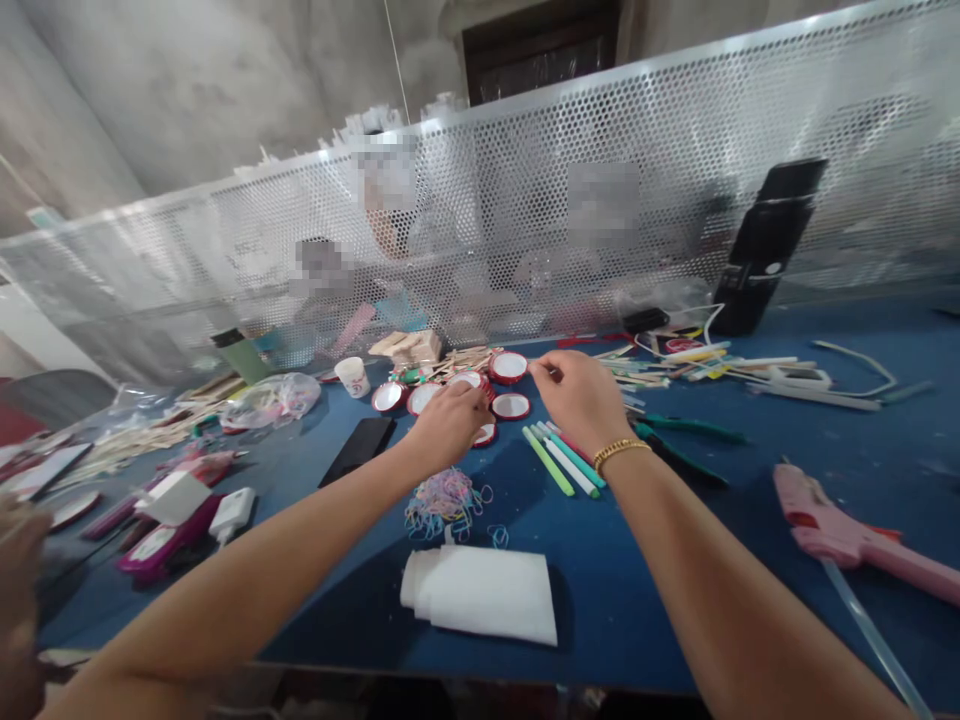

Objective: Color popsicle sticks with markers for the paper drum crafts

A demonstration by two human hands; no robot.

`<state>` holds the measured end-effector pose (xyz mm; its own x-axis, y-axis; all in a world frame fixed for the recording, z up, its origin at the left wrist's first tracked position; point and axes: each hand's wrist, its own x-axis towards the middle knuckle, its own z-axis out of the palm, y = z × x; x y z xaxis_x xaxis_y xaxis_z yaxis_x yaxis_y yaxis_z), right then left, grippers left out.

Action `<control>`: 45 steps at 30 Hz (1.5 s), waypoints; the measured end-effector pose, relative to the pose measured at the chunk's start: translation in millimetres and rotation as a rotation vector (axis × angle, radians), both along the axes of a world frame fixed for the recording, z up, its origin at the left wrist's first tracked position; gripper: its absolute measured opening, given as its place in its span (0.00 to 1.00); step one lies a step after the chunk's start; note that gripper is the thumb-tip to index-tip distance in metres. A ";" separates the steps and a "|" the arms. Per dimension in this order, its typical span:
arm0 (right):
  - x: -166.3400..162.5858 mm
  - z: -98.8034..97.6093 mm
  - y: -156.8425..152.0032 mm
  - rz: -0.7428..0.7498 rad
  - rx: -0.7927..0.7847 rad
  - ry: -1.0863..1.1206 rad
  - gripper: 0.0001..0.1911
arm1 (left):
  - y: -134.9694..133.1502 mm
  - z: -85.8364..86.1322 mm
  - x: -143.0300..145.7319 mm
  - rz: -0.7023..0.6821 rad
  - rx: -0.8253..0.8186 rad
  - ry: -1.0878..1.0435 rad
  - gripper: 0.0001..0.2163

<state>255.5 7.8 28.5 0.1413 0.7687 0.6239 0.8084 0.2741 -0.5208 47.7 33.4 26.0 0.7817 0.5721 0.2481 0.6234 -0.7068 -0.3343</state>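
My left hand reaches over a cluster of shallow white discs with red rims, its fingers curled down among them. A red-rimmed disc shows just under its fingertips. Whatever those fingers grip, if anything, is hidden. Close to the raised red-rimmed disc, my right hand has thumb and fingers pinched together; I cannot make out anything between them. Another disc lies between the two hands. Green, white and teal sticks lie beside my right wrist. Nearer me are a pile of pastel rubber bands and a folded white cloth.
A pink glue gun and green-handled pliers lie right. A black bottle stands before the perforated metal screen. A paper cup, a black phone and chargers are left. Another person's blurred hand shows far left.
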 end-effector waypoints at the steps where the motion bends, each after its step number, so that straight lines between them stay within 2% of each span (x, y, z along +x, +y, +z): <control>1: 1.0 -0.1 0.8 -0.008 -0.004 0.010 0.12 | 3.6 -0.1 7.0 0.006 0.003 -0.008 0.08; 5: 7.4 0.6 3.8 -0.060 -0.012 0.018 0.12 | 20.5 -0.7 31.3 0.032 -0.012 -0.050 0.09; 10: 18.4 7.1 2.2 -0.124 -0.002 0.018 0.10 | 16.1 4.9 41.1 0.042 -0.018 -0.058 0.20; 13: 16.2 12.4 -2.6 -0.119 0.005 0.096 0.11 | -0.3 12.1 31.3 0.058 -0.047 -0.154 0.20; 15: 9.4 14.0 -6.1 -0.040 0.035 0.137 0.16 | -11.4 17.6 19.1 0.089 -0.074 -0.336 0.17; 17: 2.1 13.5 -8.8 0.075 0.083 0.112 0.17 | -21.5 22.4 5.2 0.054 -0.194 -0.514 0.13; 19: -0.8 11.9 -10.2 0.107 0.096 0.000 0.15 | -30.9 25.8 -7.9 -0.012 -0.206 -0.609 0.19; 21: 2.9 10.8 -10.4 0.016 0.034 -0.137 0.13 | -40.1 27.2 -18.3 -0.036 -0.176 -0.580 0.20; 25: 20.9 12.7 -9.3 -0.208 -0.216 -0.281 0.11 | -56.1 25.2 -30.2 -0.079 -0.275 -0.478 0.07; 28: 31.0 15.3 -8.4 -0.250 -0.413 -0.353 0.10 | -61.3 22.4 -34.8 -0.065 -0.279 -0.486 0.07; 32: 40.7 17.9 -6.9 -0.280 -0.618 -0.386 0.06 | -57.7 16.1 -41.3 -0.023 -0.196 -0.533 0.09; 35: 48.5 19.9 -6.2 -0.352 -0.602 -0.350 0.07 | -53.6 8.3 -47.5 0.031 -0.102 -0.542 0.13; 39: 51.7 19.8 -5.0 -0.375 -0.558 -0.321 0.11 | -53.9 -1.4 -55.2 0.109 -0.089 -0.560 0.19; 43: 47.5 12.3 0.2 -0.380 -0.571 -0.345 0.10 | -55.9 -8.1 -57.0 0.147 -0.095 -0.708 0.13; 45: 45.4 5.8 5.0 -0.372 -0.573 -0.358 0.10 | -55.6 -10.8 -54.9 0.119 -0.063 -0.731 0.14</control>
